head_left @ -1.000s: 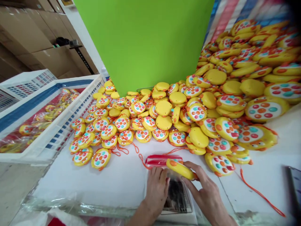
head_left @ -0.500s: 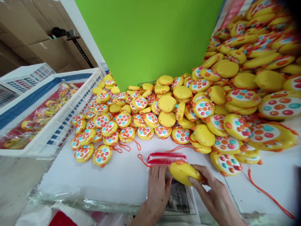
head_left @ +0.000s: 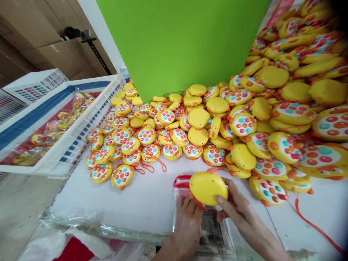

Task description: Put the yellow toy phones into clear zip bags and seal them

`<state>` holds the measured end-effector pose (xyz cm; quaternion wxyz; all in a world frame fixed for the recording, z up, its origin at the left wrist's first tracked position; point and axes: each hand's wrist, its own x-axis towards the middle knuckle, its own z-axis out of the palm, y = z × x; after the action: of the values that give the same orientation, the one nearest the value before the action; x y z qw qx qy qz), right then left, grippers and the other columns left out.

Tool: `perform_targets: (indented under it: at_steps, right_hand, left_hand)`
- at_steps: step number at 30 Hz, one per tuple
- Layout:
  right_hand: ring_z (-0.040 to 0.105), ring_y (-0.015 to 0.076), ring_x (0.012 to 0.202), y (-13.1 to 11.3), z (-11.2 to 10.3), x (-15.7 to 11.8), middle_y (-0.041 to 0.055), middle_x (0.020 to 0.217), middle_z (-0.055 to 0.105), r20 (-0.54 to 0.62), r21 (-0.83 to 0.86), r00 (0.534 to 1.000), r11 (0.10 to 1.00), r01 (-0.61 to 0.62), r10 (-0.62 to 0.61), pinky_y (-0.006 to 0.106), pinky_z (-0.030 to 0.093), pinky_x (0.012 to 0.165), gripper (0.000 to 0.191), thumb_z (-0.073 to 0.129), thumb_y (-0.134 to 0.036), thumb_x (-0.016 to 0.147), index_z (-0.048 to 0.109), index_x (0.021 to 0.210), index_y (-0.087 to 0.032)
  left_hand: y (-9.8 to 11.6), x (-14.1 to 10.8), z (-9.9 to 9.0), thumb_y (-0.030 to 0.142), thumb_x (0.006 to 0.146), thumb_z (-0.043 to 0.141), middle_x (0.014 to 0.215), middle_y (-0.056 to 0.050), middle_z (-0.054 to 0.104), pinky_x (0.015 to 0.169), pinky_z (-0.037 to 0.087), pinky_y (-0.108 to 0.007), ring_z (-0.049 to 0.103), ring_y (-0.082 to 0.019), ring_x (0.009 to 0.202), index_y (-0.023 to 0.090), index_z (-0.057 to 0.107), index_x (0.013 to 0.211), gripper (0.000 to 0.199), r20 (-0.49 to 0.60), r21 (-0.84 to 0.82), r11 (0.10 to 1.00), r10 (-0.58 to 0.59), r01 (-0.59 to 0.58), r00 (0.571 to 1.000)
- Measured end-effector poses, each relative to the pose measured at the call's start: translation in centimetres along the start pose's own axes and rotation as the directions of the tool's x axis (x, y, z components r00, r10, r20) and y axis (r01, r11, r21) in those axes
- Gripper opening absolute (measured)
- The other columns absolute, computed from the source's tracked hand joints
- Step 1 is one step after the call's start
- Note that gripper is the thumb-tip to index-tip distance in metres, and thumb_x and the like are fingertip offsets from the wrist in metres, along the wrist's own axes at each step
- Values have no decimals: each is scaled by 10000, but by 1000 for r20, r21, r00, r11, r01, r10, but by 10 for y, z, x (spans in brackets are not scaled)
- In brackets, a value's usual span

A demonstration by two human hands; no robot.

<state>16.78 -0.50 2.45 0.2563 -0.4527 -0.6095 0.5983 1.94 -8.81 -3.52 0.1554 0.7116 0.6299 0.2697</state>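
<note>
White tabletop (head_left: 130, 203) carries the work, with a green board (head_left: 179, 43) upright beyond the hands. Far left of the hands, a white crate (head_left: 62, 145) holds toys already in bags. Ahead and to the right, a pile of loose yellow toys (head_left: 244, 119) crowds close to the fingers.

Left hand (head_left: 187, 221) lies flat, fingers pressing a clear bag (head_left: 212, 232) with a red top strip, just under the toy. Right hand (head_left: 239, 214) is closed on a yellow toy (head_left: 208, 187), back upward, poised over the bag mouth.

Risk, as judged: the orange cord under the toy may snag on the bag edge; the nearby pile may slide into the working space.

Printing shows on the bag's insert, too blurred to read. No brand legible.
</note>
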Motion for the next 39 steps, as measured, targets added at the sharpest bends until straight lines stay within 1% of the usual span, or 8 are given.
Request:
perform_targets:
  at_steps: [5, 9, 12, 16, 21, 28, 34, 39]
  right_hand:
    - [681, 191, 827, 13, 7, -2, 84, 1003, 689, 76, -428, 972, 873, 232, -221, 275, 563, 706, 383, 411, -384, 951, 439, 1301, -229]
    - [653, 152, 623, 19, -4, -10, 48, 873, 697, 52, -475, 965, 843, 252, -259, 228, 534, 581, 385, 384, -363, 968, 424, 1325, -225]
    - [618, 145, 539, 18, -8, -11, 14, 746, 673, 7, -480, 959, 840, 252, -284, 228, 509, 524, 403, 387, -375, 964, 410, 1331, -209]
    - [596, 140, 514, 17, -8, -8, -15, 668, 643, -29, -489, 961, 842, 227, -275, 217, 495, 495, 393, 390, -396, 962, 418, 1310, -218]
    - [654, 149, 636, 13, -8, -6, 53, 888, 704, -43, -489, 954, 838, 240, -298, 217, 529, 565, 389, 412, -425, 949, 464, 1269, -210]
    - [702, 195, 740, -5, -11, 2, 35, 893, 735, 164, -561, 964, 784, 266, -209, 273, 561, 632, 391, 352, -428, 964, 563, 1244, -256]
    - [698, 164, 774, -9, -6, 16, -23, 862, 726, 535, -537, 833, 705, 463, -140, 271, 534, 700, 348, 319, -302, 999, 666, 973, -291]
    - [632, 183, 770, -3, 7, 16, -4, 823, 676, 467, -644, 843, 551, 531, -267, 309, 480, 697, 230, 447, -294, 965, 641, 851, -249]
  left_hand:
    - [3, -4, -17, 100, 887, 451, 790, -74, 691, 907, 420, -462, 599, -243, 830, 163, 589, 891, 152, -61, -20, 997, 67, -68, 996]
    - [-2, -7, -45, 120, 878, 507, 804, -43, 691, 853, 441, -384, 602, -209, 828, 202, 595, 895, 122, -194, -101, 995, 7, -27, 981]
    - [-7, -7, -66, 203, 906, 480, 855, -57, 682, 787, 459, -326, 605, -204, 846, 210, 612, 898, 133, -251, -307, 923, -313, 231, 916]
    - [-3, 3, -78, 425, 898, 494, 835, -48, 693, 695, 462, -273, 630, -206, 812, 206, 643, 917, 266, 95, -584, 578, -647, 569, 756]
    - [0, 19, -69, 404, 852, 538, 698, -38, 666, 615, 431, -245, 615, -186, 684, 172, 626, 754, 267, 282, -664, 475, -555, 577, 782]
    - [-9, 38, -59, 311, 847, 500, 632, -15, 589, 566, 377, -234, 544, -159, 623, 176, 596, 688, 229, 176, -651, 562, -542, 510, 822]
    - [-4, 49, -53, 332, 854, 484, 652, -44, 649, 590, 430, -253, 602, -176, 615, 174, 600, 697, 251, 187, -665, 555, -525, 500, 830]
    - [-10, 42, -53, 382, 862, 487, 685, -56, 655, 614, 448, -262, 608, -184, 660, 157, 610, 726, 290, 192, -696, 512, -542, 503, 818]
